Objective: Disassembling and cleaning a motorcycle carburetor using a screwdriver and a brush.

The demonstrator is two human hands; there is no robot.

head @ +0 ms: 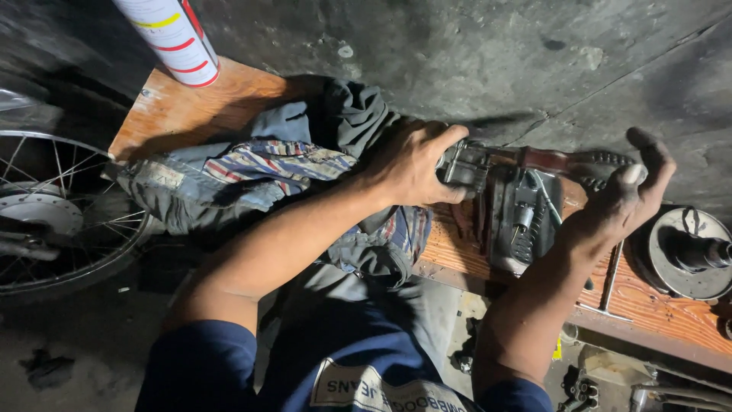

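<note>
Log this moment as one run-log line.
left hand: grips metal part | right hand: open by tool handle | rags on wooden board

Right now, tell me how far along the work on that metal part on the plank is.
Done: the dark metal engine part lies on the wooden plank, beside bundled rags. In hand: the left hand grips the jaw end of a pipe wrench against the part; the right hand is open at its handle. Left: a round hub piece sits untouched.
</note>
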